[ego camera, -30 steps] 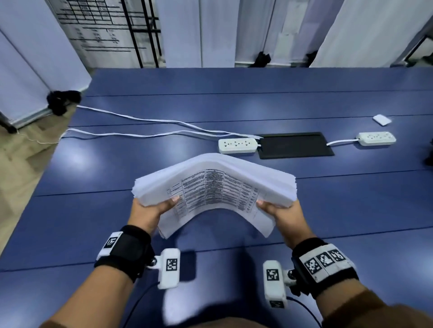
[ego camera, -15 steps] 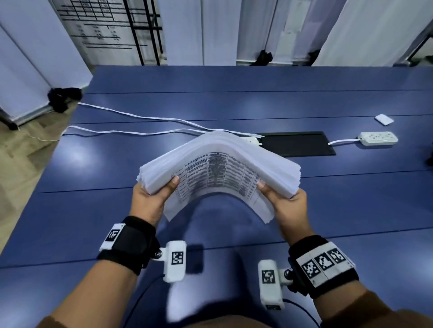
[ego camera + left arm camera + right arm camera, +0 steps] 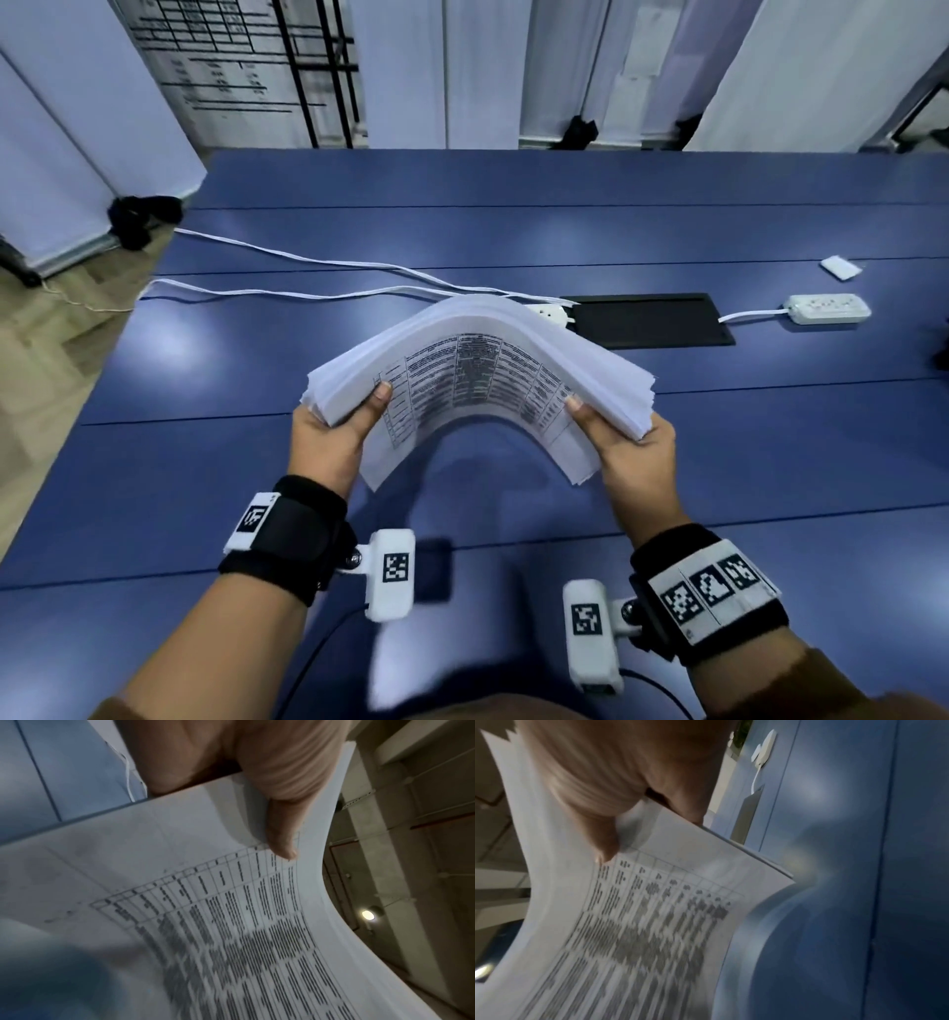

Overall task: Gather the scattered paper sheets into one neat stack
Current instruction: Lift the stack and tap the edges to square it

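Note:
A thick stack of white paper sheets [image 3: 482, 354] hangs in the air above the blue table [image 3: 667, 462], bowed upward in the middle, a printed table on its near face. My left hand [image 3: 334, 437] grips its left end, thumb on the printed sheet. My right hand [image 3: 626, 442] grips the right end the same way. The left wrist view shows the thumb [image 3: 280, 833] pressed on the printed sheet [image 3: 231, 923]. The right wrist view shows the other thumb [image 3: 603, 841] on the sheet [image 3: 641, 923]. The fingers behind the stack are hidden.
Beyond the stack lie a black inset panel [image 3: 652, 321], a white power strip [image 3: 829, 308] at the right, another strip [image 3: 552, 311] partly hidden behind the paper, two white cables [image 3: 308, 290] running left, and a small white object [image 3: 842, 267]. The table's left edge drops to wooden floor.
Both hands have raised the stack and carried it a little farther from me. It now covers most of the nearer power strip, and its sheets sit more evenly.

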